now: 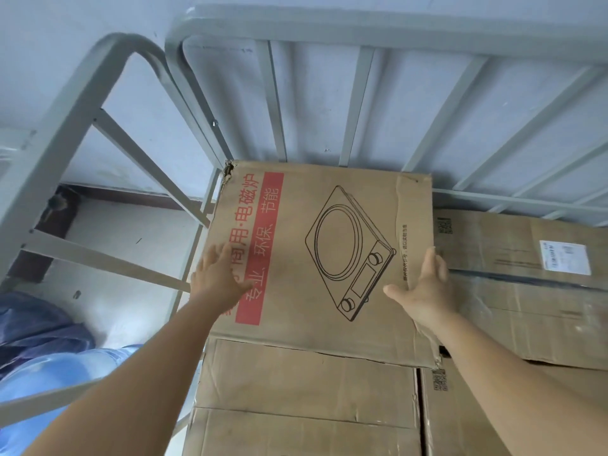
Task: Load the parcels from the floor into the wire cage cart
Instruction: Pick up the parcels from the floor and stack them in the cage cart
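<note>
While topping the stack in the cart (pixel 358 93), box (pixel 329 258) pressed flat toward the rear bars, squared beside a neighbouring carton (pixel 526 274); left hand (pixel 218 278) and right hand (pixel 427 287) spread flat against it, clasping nothing.

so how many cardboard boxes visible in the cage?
4: the cooktop-print box on top under both hands, labelled box to its right, plain box below, QR-code box lower right. More may be hidden underneath.

Storeroom or warehouse, stacked cardboard parcels (pixel 316 383), grey metal cage cart (pixel 358 103)
</note>
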The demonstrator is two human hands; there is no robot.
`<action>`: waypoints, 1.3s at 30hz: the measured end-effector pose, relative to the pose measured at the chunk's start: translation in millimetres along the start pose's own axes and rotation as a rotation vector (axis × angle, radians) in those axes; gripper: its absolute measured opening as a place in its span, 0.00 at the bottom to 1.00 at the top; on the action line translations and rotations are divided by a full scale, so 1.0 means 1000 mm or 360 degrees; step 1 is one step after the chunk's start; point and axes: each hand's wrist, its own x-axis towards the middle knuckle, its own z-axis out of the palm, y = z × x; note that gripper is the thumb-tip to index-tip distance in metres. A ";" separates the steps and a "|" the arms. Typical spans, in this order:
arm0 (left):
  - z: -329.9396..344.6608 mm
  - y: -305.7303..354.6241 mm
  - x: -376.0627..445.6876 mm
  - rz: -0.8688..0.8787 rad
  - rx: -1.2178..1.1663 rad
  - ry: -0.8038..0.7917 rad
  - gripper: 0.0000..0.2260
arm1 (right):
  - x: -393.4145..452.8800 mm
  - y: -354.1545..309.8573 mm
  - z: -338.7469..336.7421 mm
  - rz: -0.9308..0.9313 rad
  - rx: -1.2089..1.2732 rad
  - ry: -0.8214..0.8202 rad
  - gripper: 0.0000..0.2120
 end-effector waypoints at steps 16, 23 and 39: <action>-0.068 0.107 -0.218 0.0717 0.0382 0.0175 0.39 | -0.174 0.012 -0.095 -0.0665 -0.0662 0.0075 0.49; -0.079 0.156 -0.291 0.1027 0.0332 0.0260 0.38 | -0.253 0.059 -0.140 -0.0541 -0.0537 0.0236 0.48; -0.058 0.205 -0.483 0.2054 0.0487 0.0205 0.36 | -0.491 0.194 -0.160 0.0235 -0.0325 0.0811 0.46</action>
